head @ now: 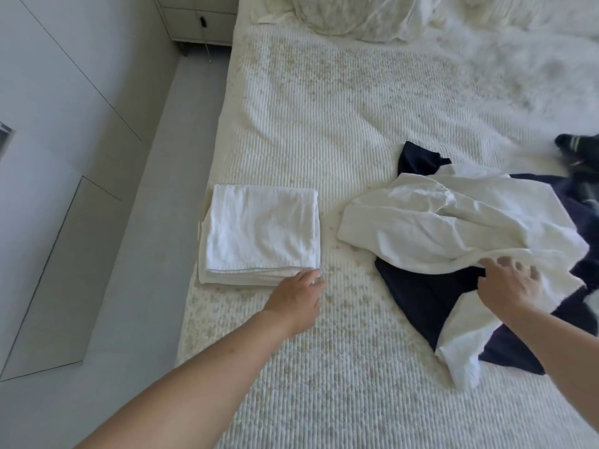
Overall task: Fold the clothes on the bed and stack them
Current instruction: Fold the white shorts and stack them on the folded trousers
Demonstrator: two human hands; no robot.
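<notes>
A neat stack of folded white clothes [259,233] sits on the left side of the bed [340,124], near me. To its right lies a crumpled white shirt [453,228] on top of a dark blue cloth [424,293]. My left hand [296,301] is loose and holds nothing, just beside the stack's near corner. My right hand [507,286] has spread fingers touching the shirt's near edge.
</notes>
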